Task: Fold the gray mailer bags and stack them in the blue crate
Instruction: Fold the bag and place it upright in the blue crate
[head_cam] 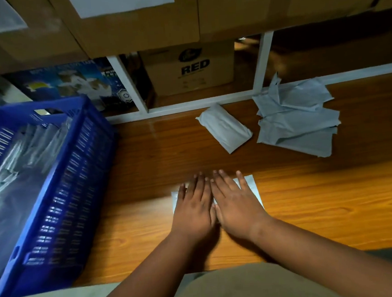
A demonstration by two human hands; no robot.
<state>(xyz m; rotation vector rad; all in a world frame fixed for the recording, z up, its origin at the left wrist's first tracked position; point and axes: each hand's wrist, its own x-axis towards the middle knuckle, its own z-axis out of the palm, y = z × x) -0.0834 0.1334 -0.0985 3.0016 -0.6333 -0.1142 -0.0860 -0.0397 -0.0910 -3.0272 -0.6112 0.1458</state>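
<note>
Two hands lie flat, side by side, on a gray mailer bag [252,186] on the wooden table [312,209]. The left hand [194,209] and the right hand [236,207] touch each other along their inner edges. All the fingers are straight and spread, pressing down on the bag, and grasping nothing. Only the corners of this bag peek out from under the hands. A folded gray bag [224,127] lies farther back on the table, well apart from the hands. Just beside it on the right is a loose pile of gray bags [298,119], not folded. The blue crate [59,182] stands on the left of the table, with shiny bags inside it. Behind the table are a white shelf frame [257,63] and brown cardboard boxes [188,67]
</note>
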